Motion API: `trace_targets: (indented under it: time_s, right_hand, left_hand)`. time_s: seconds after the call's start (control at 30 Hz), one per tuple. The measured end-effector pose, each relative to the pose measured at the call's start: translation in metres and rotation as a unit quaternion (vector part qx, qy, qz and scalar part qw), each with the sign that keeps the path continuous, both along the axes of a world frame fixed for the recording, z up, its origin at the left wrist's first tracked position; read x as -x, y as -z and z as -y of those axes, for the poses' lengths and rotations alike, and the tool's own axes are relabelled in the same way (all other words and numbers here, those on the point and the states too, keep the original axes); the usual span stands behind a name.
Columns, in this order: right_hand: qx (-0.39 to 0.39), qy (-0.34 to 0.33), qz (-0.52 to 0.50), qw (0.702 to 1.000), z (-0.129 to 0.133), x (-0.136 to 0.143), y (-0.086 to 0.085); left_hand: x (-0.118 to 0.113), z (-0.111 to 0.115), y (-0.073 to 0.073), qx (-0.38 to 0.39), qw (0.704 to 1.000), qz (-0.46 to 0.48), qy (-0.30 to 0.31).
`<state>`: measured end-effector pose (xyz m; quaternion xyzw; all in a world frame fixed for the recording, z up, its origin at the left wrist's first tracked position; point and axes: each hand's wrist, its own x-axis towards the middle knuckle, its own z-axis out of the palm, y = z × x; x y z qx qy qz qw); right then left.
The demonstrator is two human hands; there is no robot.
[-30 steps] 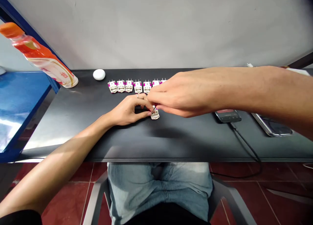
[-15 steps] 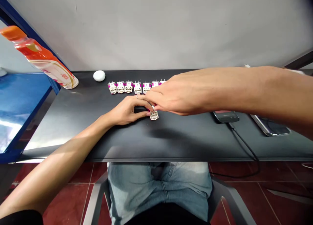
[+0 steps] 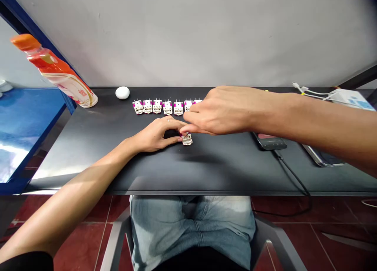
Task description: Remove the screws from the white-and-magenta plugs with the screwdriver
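Observation:
A small white piece with purple sides (image 3: pixel 187 140) lies on the dark table (image 3: pixel 165 169), close to the middle. My left hand (image 3: pixel 156 135) has its thumb and fingers closed around the left side of this piece. Just above and to the right, my right hand (image 3: pixel 209 113) is pinched, its thumb and index fingertips at the top of the same piece; whatever they hold is too small to name. Behind my hands stands a row of several similar white and purple pieces (image 3: pixel 157 106), whose right end is hidden by my right hand.
A white oval object (image 3: pixel 122 92) and an orange-capped bottle (image 3: pixel 64 76) are at the back left. Right of my hands lie a black device (image 3: pixel 269 141) with a cable and a phone-like object (image 3: pixel 322 158). A white box (image 3: pixel 352 98) with white cables sits at the back right.
My right hand has lifted slightly and shifted a little over the piece, with its wrist higher. The view has shifted slightly, showing more of the white box and cables. My left hand still holds the piece.

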<state>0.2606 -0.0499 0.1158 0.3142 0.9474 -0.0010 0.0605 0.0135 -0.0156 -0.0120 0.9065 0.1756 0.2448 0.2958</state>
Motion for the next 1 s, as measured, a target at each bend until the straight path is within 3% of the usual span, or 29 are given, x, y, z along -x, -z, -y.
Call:
trace_targets:
  time_s: [0.17,0.37,0.5,0.6,0.73,1.0]
  right_hand:
    - [0.032,-0.053,0.020,0.998,0.006,0.005,-0.011]
    - [-0.003,-0.109,-0.044,0.993,-0.001,0.007,0.003]
    - [0.021,-0.149,-0.095,0.984,-0.002,0.006,0.007]
    - [0.044,-0.125,-0.094,0.987,-0.002,0.007,0.004]
    - [-0.011,-0.069,0.010,0.997,0.001,0.011,-0.002]
    - [-0.009,-0.078,0.011,0.997,0.001,0.007,-0.002]
  left_hand:
    - [0.001,-0.003,0.004,-0.008,1.000,0.021,0.022]
    - [0.003,-0.003,0.009,-0.038,0.999,0.010,-0.004]
    - [0.003,-0.002,0.011,-0.028,0.999,0.019,-0.019]
    - [0.002,-0.003,0.011,-0.032,0.999,0.007,-0.026]
    - [0.002,-0.003,0.010,-0.037,0.999,-0.012,-0.036]
    - [0.002,-0.001,0.008,-0.046,0.998,-0.008,-0.031]
